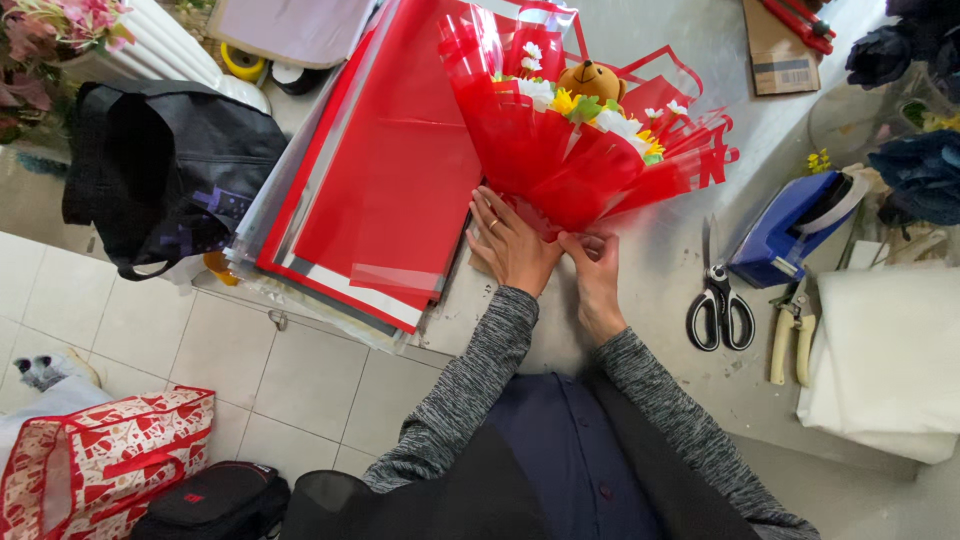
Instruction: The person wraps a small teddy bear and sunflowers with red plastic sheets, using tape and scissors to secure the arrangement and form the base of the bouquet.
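Both hands close on the gathered neck of the red-wrapped bouquet (580, 140), lying on the counter (690, 270): the left hand (512, 245) lies flat over the wrap, the right hand (595, 262) pinches its folds. Best keep that pinch tight and low so the pleats stay bunched; scissors (720, 305) and blue tape dispenser (790, 225) sit to the right

Both arms are covered by long, close-fitting sleeves of grey marled knit, worn under a dark navy button-front garment, and the left hand (512, 243) carries a gold finger ring
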